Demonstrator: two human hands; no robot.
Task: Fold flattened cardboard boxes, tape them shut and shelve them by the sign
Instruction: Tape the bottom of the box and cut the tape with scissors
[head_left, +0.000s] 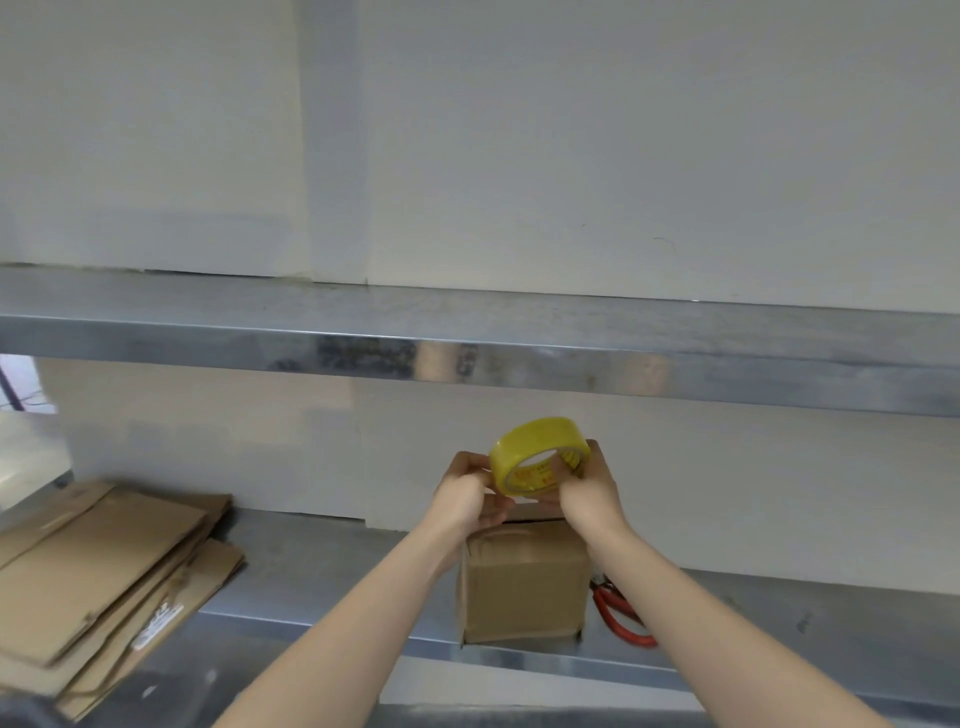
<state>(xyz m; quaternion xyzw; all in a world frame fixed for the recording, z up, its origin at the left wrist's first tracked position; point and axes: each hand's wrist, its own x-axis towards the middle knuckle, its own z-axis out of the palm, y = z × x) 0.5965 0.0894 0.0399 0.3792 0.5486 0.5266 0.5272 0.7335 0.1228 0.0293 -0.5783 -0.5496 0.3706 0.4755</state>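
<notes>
A yellow tape roll (524, 441) is held in both hands above a folded cardboard box (524, 592).

The roll is gripped on its right side by the right hand (589, 488), with fingers curled into its core, and its left rim is pinched by the curled fingers of the left hand (470, 493). Whether a loose tape end has been lifted cannot be told. The box is stood upright on the metal lower shelf (322, 566), just below the hands and near the shelf's near edge. A stack of flattened cardboard boxes (104, 571) is laid at the far left of the same surface, well apart from the box. A red-handled tool (621, 616) is laid just beside the box on its right. An upper metal shelf (467, 332) is seen above the hands, against a pale wall.
</notes>
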